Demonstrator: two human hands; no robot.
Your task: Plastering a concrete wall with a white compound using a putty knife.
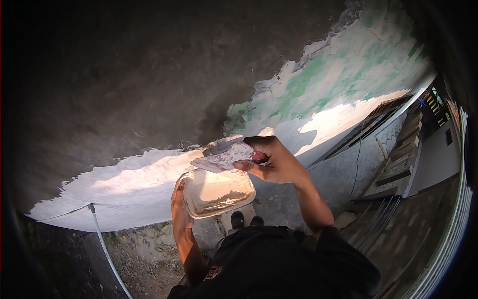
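My left hand [180, 203] grips a shallow rectangular tub [220, 213] by its left side, fingers wrapped round its edge. Inside the tub lies a pale, creamy paste, smeared up the walls. In my right hand [276, 160] is a paste-coated putty knife [224, 156], its wide blade pointing left, just over the tub's far rim. My thumb presses on its near face, and the handle is mostly hidden in my grip. Whether the blade touches the rim I cannot tell. Close beyond both hands rises the wall [149, 89], bare dark grey for the most part.
White coating with green patches [318, 79] covers the wall's lower band and right side. A thin pale pipe [102, 239] stands at the left above rubble ground [144, 251]. My dark shoes [238, 219] are below the tub. Stacked planks or steps [401, 154] lie at the right.
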